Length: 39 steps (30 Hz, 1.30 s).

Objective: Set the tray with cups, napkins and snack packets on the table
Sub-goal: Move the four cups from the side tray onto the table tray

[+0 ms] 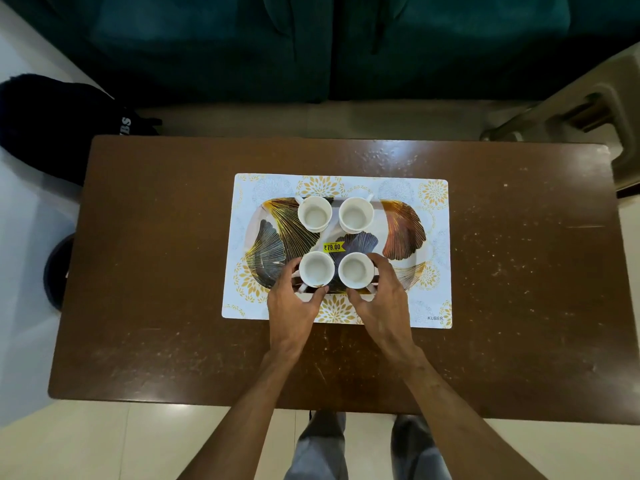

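Note:
A leaf-patterned tray (403,233) with a yellow price sticker lies on a white and gold placemat (433,306) at the middle of the brown table (156,271). Two white cups stand at the tray's far side, the far left cup (314,213) and the far right cup (356,214). My left hand (294,296) curls its fingers and thumb round the near left cup (316,268). My right hand (382,292) grips the near right cup (356,269) the same way. All the cups look empty. No napkins or snack packets show.
A dark green sofa (311,46) runs along the far side of the table. A black bag (59,123) sits on the floor at the far left, a beige plastic chair (588,112) at the far right. A dark round object (57,271) lies left of the table.

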Motion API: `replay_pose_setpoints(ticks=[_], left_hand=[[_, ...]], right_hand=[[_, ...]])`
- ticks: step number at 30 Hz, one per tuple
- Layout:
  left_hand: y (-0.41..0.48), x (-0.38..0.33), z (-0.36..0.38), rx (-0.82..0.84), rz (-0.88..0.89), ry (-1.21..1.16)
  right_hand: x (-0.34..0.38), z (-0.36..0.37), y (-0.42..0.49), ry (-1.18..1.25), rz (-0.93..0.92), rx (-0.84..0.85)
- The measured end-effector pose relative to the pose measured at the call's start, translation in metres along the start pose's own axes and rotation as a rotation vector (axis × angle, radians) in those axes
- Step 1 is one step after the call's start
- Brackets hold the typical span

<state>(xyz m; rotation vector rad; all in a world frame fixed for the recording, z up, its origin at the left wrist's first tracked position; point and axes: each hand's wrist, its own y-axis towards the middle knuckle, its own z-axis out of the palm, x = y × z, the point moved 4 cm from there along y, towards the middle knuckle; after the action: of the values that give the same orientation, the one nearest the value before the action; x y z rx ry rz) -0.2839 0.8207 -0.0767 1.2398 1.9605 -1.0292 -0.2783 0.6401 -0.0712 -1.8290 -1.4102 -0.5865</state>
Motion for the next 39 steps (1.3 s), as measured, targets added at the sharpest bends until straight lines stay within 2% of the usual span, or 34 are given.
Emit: replay_pose_setpoints(ticks=[19, 26, 31, 39], left_hand=[[0.000, 0.003, 0.000, 0.016, -0.004, 0.047], [-0.001, 0.003, -0.004, 0.044, -0.015, 0.041], [-0.005, -0.001, -0.013, 0.096, -0.028, 0.064], [-0.048, -0.082, -0.035, -0.081, 0.152, 0.099]], right_hand=[[-0.003, 0.001, 0.001, 0.019, -0.045, 0.009], [-0.009, 0.001, -0.004, 0.038, 0.038, 0.063], [-0.010, -0.011, -0.011, 0.035, 0.028, 0.063], [0.005, -0.096, -0.021, 0.018, -0.022, -0.084]])
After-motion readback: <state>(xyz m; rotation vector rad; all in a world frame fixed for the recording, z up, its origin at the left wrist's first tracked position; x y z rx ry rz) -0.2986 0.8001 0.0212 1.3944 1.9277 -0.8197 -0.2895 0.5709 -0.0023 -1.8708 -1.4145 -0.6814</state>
